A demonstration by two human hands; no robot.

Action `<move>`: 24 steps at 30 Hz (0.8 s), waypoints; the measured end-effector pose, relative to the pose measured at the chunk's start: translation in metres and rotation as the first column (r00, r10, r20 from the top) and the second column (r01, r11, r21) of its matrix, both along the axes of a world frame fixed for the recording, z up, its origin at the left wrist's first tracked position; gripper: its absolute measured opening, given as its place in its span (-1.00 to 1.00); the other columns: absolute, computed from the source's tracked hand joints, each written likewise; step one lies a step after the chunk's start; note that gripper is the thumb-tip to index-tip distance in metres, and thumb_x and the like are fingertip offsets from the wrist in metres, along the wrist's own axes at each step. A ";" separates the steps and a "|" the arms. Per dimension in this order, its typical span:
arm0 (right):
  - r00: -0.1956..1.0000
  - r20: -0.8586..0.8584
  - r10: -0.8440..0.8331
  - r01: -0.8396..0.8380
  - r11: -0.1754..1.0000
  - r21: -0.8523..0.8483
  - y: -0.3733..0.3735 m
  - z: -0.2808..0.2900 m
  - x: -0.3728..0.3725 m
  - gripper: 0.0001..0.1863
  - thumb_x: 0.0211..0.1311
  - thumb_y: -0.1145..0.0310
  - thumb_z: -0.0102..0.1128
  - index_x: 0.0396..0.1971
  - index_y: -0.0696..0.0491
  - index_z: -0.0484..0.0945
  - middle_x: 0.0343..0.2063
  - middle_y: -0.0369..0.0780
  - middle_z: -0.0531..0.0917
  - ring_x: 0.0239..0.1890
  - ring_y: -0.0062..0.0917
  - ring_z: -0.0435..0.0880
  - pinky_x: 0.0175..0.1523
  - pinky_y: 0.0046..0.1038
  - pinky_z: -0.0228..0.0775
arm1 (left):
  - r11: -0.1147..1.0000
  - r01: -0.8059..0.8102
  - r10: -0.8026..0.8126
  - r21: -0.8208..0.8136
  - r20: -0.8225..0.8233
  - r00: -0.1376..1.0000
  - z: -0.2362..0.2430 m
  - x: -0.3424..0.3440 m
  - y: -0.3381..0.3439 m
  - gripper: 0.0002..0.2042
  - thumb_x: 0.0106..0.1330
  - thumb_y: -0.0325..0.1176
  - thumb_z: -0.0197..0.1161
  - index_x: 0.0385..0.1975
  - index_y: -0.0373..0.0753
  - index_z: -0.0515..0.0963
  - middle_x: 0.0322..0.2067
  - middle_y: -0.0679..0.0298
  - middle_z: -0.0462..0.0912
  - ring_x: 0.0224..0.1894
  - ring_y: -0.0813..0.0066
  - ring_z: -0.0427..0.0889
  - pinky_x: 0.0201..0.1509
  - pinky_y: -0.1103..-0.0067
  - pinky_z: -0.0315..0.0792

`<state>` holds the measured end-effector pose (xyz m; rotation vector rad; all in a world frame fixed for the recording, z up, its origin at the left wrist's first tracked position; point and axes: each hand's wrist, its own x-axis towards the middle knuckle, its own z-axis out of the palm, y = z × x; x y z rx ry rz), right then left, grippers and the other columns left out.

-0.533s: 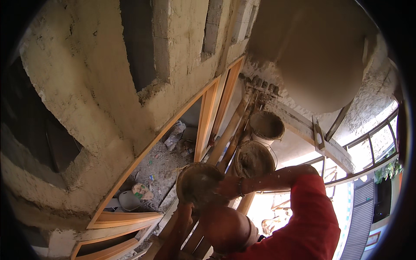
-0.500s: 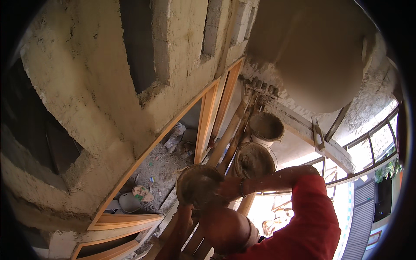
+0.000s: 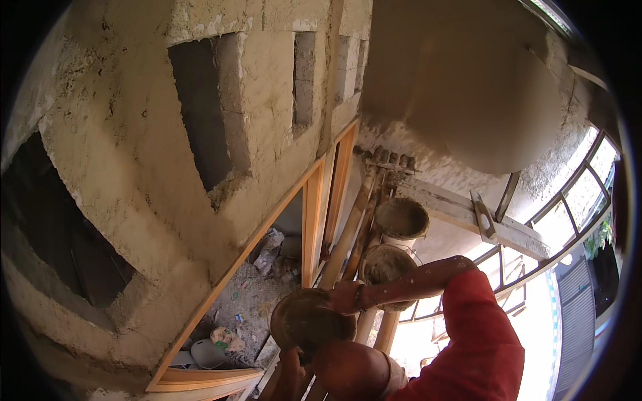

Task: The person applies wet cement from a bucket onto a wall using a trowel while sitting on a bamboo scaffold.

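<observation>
Fingers of left hand (image 3: 291,367) grip near rim of round, grey-brown, mortar-smeared bucket (image 3: 301,304), presumably steadying it; right hand (image 3: 344,298) at far rim, closure unclear.

Three buckets follow a slanting line along the planks (image 3: 334,267): the near bucket (image 3: 292,317) is leftmost, the left hand (image 3: 291,366) at its near rim and the right hand (image 3: 346,297) at its far right one; the middle bucket (image 3: 366,274) lies beyond to the right, and the far bucket (image 3: 400,242) just behind that. Over on the left is the wall (image 3: 140,167), with the wooden frame (image 3: 311,224) along its lower edge and rubble (image 3: 257,304) on the floor left of the planks. Toward the far right, a board (image 3: 441,206) slants near the railing (image 3: 573,234), with a float (image 3: 482,217) against it.
</observation>
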<state>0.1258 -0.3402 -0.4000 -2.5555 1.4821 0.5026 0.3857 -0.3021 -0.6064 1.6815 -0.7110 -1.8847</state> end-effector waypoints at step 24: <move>0.976 -0.113 0.189 -0.169 0.972 0.165 0.019 -0.068 0.001 -0.78 0.23 0.26 0.06 -0.29 0.02 0.65 -0.32 -0.08 0.71 -0.26 -0.14 0.74 -0.20 -0.14 0.63 | 0.962 0.052 -0.010 -0.268 0.155 0.988 -0.068 -0.019 0.008 -0.58 -0.05 -0.51 0.32 -0.10 -0.38 0.52 -0.12 0.10 0.64 -0.14 0.22 0.57 -0.11 0.36 0.45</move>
